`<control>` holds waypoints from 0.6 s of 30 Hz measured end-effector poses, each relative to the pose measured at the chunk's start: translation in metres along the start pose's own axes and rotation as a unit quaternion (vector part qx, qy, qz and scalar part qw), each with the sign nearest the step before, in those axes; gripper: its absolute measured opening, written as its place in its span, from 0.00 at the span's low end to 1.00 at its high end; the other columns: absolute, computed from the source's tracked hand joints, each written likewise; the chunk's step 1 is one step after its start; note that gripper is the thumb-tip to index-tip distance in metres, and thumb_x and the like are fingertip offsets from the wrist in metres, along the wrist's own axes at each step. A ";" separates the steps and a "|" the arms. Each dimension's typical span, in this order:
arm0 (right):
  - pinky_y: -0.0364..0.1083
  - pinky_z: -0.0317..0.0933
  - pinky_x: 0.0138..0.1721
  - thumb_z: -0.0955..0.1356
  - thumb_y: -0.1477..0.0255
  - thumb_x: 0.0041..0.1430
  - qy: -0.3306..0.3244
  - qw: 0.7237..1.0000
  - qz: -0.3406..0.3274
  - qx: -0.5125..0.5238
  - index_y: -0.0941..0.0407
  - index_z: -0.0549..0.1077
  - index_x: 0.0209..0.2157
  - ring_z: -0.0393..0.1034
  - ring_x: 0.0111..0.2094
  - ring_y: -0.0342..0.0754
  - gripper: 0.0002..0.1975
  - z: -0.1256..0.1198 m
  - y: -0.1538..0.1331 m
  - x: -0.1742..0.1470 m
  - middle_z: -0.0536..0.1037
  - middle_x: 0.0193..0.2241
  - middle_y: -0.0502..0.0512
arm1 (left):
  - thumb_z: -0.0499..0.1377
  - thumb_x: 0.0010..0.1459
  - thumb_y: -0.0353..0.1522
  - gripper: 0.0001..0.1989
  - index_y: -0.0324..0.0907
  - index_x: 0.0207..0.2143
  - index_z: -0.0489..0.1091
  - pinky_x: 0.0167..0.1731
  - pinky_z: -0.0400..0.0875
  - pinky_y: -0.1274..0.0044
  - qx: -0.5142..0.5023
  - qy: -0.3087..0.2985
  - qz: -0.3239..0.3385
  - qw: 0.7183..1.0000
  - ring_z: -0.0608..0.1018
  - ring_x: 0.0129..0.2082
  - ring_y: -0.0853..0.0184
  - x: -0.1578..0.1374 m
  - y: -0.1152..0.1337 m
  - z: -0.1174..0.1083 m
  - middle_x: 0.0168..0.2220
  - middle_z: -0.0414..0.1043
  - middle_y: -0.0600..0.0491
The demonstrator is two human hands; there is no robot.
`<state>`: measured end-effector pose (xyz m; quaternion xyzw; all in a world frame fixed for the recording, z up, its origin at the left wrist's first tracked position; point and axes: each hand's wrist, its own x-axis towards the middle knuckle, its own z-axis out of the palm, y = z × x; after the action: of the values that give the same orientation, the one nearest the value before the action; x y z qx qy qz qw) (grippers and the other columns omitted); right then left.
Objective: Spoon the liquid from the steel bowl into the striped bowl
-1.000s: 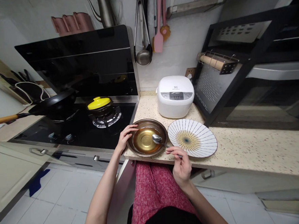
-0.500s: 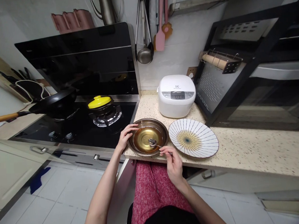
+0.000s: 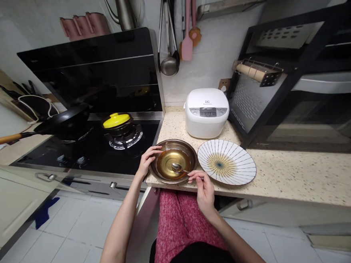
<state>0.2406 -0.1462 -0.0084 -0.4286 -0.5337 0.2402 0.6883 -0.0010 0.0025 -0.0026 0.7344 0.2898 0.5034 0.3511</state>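
Rested the left hand [image 3: 147, 160], fingers loosely extended, over the left rim of a round, shiny brownish metal bowl [image 3: 192, 158] at lower centre, on the speckled cream worktop [image 3: 301, 174]; could not tell there a grip from a light touch. Held the right hand [image 3: 203, 187] angled up-left at lower centre, pinching between thumb and fingers the slim handle of a polished metal spoon [image 3: 177, 167], directed into the bowl. Saw just right a broad white plate [image 3: 242, 163], dark-rayed, yellowish-centred.
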 end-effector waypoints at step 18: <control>0.48 0.73 0.39 0.61 0.69 0.74 0.078 0.996 -0.039 0.016 0.54 0.71 0.37 0.75 0.34 0.45 0.11 -0.015 -0.012 0.005 0.78 0.36 0.53 | 0.55 0.60 0.31 0.18 0.43 0.46 0.83 0.65 0.62 0.55 -0.001 0.001 -0.005 1.000 0.74 0.59 0.49 0.000 0.006 0.002 0.57 0.77 0.45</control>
<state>0.2546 -0.1532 0.0038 -0.4139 -0.4909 0.1878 0.7433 0.0012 -0.0014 0.0023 0.7319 0.2933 0.5024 0.3548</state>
